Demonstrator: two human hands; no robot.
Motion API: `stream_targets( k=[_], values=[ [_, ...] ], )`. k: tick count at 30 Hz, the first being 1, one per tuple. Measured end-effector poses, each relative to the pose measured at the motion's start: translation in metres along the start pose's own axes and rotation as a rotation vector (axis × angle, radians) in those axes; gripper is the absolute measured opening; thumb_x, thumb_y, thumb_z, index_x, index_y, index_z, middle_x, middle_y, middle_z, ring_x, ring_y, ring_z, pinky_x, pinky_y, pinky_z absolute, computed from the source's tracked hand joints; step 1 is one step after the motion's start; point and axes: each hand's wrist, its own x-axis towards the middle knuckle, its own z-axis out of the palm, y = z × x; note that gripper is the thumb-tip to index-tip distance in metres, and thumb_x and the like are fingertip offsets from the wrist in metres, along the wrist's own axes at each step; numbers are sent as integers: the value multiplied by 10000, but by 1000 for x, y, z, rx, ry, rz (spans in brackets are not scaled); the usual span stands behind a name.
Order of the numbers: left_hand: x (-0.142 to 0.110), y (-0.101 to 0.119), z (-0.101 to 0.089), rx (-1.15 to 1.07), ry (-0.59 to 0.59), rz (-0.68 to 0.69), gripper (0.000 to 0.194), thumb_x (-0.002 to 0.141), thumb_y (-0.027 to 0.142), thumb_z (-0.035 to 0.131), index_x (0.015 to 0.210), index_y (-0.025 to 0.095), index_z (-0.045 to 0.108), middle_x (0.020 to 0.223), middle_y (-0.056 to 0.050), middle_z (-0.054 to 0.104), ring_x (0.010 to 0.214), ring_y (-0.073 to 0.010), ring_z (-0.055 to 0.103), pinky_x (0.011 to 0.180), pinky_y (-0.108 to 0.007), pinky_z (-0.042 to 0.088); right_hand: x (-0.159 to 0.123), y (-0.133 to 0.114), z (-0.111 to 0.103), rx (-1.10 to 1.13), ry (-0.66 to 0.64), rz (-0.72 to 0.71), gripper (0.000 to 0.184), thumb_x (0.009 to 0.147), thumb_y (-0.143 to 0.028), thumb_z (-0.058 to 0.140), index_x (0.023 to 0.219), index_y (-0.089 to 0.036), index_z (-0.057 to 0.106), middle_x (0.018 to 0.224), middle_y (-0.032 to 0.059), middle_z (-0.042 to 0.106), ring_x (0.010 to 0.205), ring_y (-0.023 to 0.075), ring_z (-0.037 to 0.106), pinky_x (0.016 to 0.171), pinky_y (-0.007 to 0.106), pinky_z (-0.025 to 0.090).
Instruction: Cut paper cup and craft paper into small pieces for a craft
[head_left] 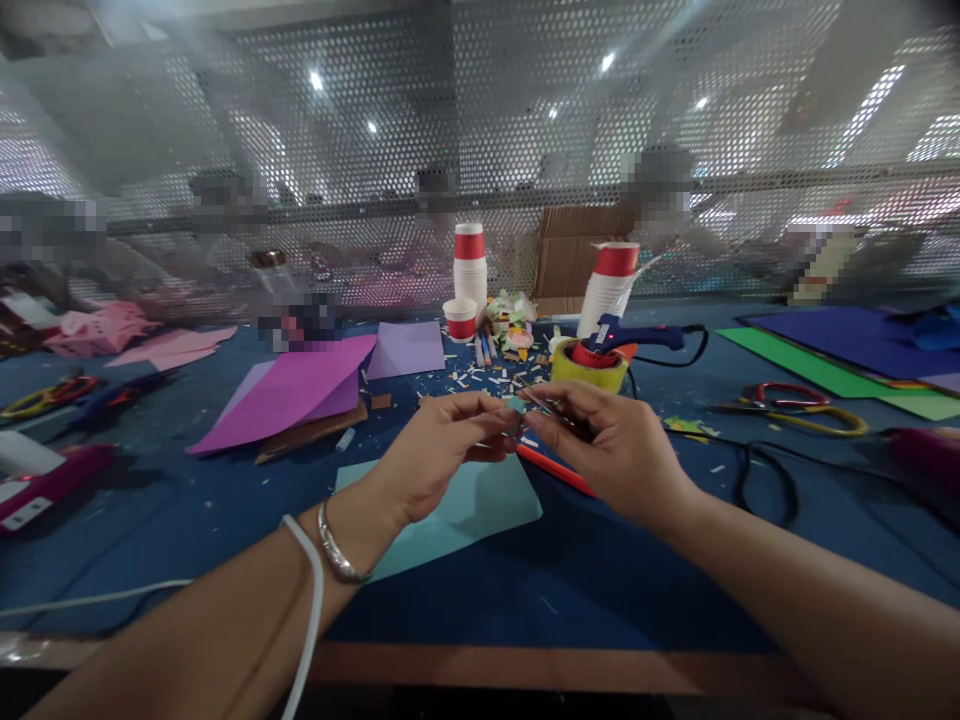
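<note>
One teal scrap (516,404) is being pinched by the left hand (435,445), seemingly for steadiness; the right hand (619,445) is pinching a slim tool (541,403).

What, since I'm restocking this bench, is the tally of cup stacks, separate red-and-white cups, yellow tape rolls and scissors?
Cup stacks: 2
Separate red-and-white cup: 1
Yellow tape roll: 1
Scissors: 2
Total: 6
</note>
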Motion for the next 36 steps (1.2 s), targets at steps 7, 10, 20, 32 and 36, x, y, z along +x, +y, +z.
stream_targets(
  k=[7,10,20,32,36],
  values=[
    [0,-2,1,-168,19,-69,59,722,213,747,714,178,699,731,-13,673,717,-146,617,805,-349,475,-1,-3,1,2,-43,6,311,862,-327,659,1133,-176,683,696,-7,664,573,121,571,541,240,453],
    [0,-2,4,-149,53,-67,13,717,165,710,723,172,719,760,-24,685,730,-149,618,790,-339,479,-2,-5,1,-29,-89,14,392,842,-305,670,1213,-181,645,659,-30,641,537,114,546,527,238,435],
    [-4,-6,13,-88,92,27,80,713,170,717,753,178,786,802,-51,737,790,-164,645,813,-314,493,-2,-5,1,-195,-74,-30,361,805,-226,633,1164,-187,643,688,-19,690,560,134,598,571,248,453],
    [-1,-7,10,27,70,136,118,799,276,738,795,159,756,776,-36,708,743,-146,634,800,-308,507,3,-7,0,27,0,60,270,869,-401,649,997,-165,678,634,-12,622,539,120,539,491,232,410],
    [-4,-6,13,54,28,164,126,767,267,777,797,148,751,781,-37,704,736,-140,625,765,-283,509,5,-5,0,121,-8,81,210,866,-365,634,887,-158,666,694,9,645,585,120,546,524,231,438]
  ],
)
